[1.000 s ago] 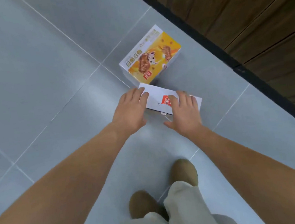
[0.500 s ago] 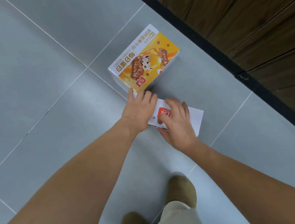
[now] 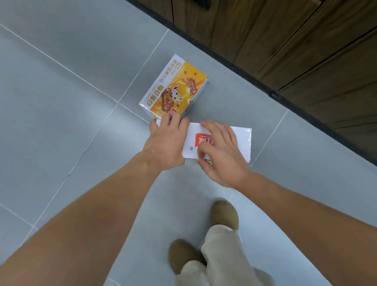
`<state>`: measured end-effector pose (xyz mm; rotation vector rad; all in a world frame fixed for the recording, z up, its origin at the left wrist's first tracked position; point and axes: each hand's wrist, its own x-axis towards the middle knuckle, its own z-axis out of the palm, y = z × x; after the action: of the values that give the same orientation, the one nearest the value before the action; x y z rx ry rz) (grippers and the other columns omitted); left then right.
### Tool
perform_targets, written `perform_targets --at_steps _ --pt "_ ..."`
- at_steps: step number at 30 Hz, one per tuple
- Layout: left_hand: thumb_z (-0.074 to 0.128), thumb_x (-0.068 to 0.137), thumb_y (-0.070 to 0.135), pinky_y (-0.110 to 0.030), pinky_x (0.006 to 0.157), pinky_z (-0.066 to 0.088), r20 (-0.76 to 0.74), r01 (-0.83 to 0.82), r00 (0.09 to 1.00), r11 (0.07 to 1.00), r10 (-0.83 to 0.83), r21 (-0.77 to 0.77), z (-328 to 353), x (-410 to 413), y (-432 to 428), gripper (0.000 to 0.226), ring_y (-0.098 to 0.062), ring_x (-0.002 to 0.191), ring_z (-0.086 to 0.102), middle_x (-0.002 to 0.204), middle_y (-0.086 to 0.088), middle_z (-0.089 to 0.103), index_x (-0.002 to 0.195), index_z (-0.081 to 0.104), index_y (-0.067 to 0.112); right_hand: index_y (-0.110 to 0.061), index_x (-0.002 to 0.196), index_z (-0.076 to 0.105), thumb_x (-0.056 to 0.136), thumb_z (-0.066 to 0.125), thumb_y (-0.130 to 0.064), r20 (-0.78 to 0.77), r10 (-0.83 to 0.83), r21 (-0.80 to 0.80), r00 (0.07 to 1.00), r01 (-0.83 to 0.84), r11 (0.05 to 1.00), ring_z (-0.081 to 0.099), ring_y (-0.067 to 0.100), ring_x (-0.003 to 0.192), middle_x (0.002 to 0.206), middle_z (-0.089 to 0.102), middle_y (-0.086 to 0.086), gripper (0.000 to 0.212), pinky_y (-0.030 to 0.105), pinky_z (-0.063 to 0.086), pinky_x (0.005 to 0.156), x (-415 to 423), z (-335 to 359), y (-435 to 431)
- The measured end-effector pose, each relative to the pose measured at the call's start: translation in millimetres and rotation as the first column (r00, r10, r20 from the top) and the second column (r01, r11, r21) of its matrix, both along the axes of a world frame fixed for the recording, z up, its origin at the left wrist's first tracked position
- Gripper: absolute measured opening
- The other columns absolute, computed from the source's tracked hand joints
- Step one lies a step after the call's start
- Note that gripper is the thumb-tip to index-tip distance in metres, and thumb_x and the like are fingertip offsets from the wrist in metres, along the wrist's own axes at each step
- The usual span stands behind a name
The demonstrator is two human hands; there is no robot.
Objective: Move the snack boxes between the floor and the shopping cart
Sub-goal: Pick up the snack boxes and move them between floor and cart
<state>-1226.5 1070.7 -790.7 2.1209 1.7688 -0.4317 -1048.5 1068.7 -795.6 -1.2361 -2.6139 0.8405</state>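
Observation:
A white snack box (image 3: 241,137) with a red logo lies flat on the grey tiled floor (image 3: 35,89), right in front of me. My left hand (image 3: 168,142) covers its left end, fingers curled over the far edge. My right hand (image 3: 222,155) rests on its top with fingers spread, thumb at the near edge. Just beyond, an orange snack box (image 3: 176,90) with a cartoon cow and chocolate bars stands on the floor, touching or nearly touching the white box. No shopping cart is in view.
A dark wooden cabinet (image 3: 287,25) with a black baseboard (image 3: 245,70) runs diagonally along the right, close behind the boxes. My two brown shoes (image 3: 223,214) (image 3: 181,254) and beige trousers are below the hands. Grey tiles stretch to the left.
My left hand has slid further over the box's left end, towards the orange box. My right hand has shifted on the top, first over the red logo, now beside it. The boxes stay on the floor.

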Motion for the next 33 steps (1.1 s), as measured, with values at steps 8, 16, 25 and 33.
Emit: perform_targets --at_steps 8,16,25,33 --pt "0.072 0.064 0.033 -0.045 0.095 0.034 0.068 0.016 0.998 1.000 -0.018 0.019 223 14 -13 0.078 -0.026 0.116 0.036 0.126 -0.004 0.039 0.130 0.035 0.015 -0.012 0.076 0.057 0.078 0.064 -0.019 -0.032 -0.029 0.049 0.999 0.030 0.998 0.046 0.034 0.110 0.126 0.052 0.013 0.010 0.039 0.029 0.097 25 219 1" --pt "0.074 0.064 0.038 -0.043 0.091 0.036 0.128 0.117 0.983 0.986 -0.132 0.121 416 46 -19 0.079 -0.026 0.117 0.037 0.126 -0.002 0.038 0.130 0.034 0.018 -0.013 0.086 0.056 0.082 0.059 -0.047 0.013 -0.122 0.184 0.992 0.117 0.976 0.051 0.035 0.108 0.125 0.053 0.016 0.035 0.040 0.036 0.094 64 419 -30" --pt "0.075 0.057 0.040 -0.041 0.080 0.033 0.082 0.435 0.887 0.880 -0.455 0.189 538 163 -24 0.075 -0.024 0.108 0.035 0.114 0.000 0.037 0.119 0.036 0.021 -0.018 0.086 0.057 0.071 0.075 -0.050 0.018 -0.442 0.168 0.897 0.433 0.885 0.043 0.027 0.114 0.127 0.050 0.003 0.039 0.037 0.030 0.090 168 537 -89" --pt "0.078 0.057 0.040 -0.043 0.086 0.036 0.124 0.640 0.742 0.751 -0.659 0.161 588 341 -60 0.082 -0.023 0.113 0.033 0.118 -0.001 0.036 0.125 0.036 0.020 -0.025 0.082 0.049 0.068 0.072 -0.056 0.048 -0.675 0.114 0.736 0.667 0.736 0.048 0.020 0.095 0.101 0.054 -0.006 0.041 0.033 0.030 0.074 331 590 -163"
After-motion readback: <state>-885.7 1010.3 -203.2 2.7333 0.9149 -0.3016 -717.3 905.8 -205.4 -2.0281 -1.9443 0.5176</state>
